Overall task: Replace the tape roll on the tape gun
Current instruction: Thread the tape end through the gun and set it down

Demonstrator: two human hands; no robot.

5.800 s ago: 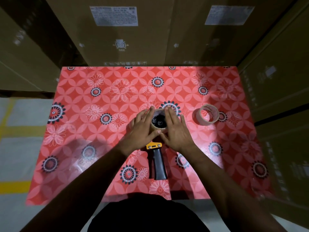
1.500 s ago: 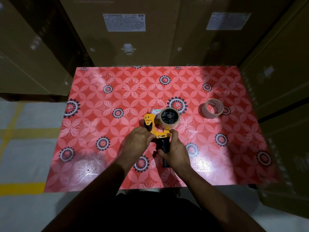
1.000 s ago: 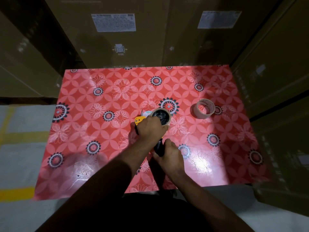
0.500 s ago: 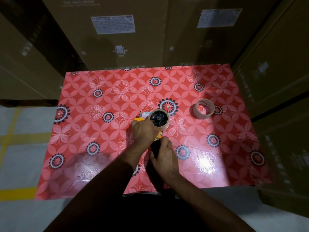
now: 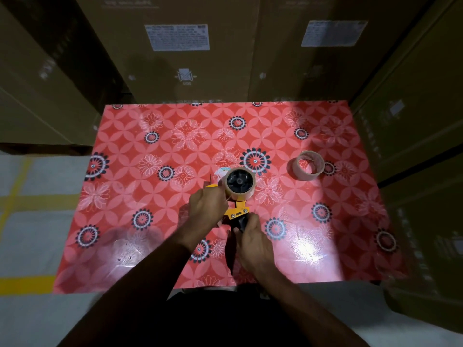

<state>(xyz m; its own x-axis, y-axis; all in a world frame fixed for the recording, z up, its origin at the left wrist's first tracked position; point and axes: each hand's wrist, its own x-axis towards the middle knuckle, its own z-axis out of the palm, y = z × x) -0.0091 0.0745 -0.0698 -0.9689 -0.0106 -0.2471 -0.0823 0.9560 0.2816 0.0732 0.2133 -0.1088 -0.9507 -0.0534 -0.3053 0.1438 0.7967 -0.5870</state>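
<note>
A yellow tape gun (image 5: 237, 211) with a black handle lies near the middle of the red flowered table (image 5: 160, 146). A tan tape roll (image 5: 241, 182) sits on its black hub. My right hand (image 5: 253, 242) is closed around the black handle. My left hand (image 5: 207, 209) is closed at the roll's lower left edge, its fingertips pinched against the tape there; what they hold is too small to tell. A second, thin tape roll (image 5: 306, 165) stands alone on the table to the right.
Tall cardboard boxes (image 5: 195, 46) wall in the table at the back, left and right. The grey floor with yellow lines (image 5: 22, 280) shows to the left of the table.
My left hand has slid down from over the yellow frame to the roll's lower left edge. My right hand stays on the handle. The thin roll has not moved.
</note>
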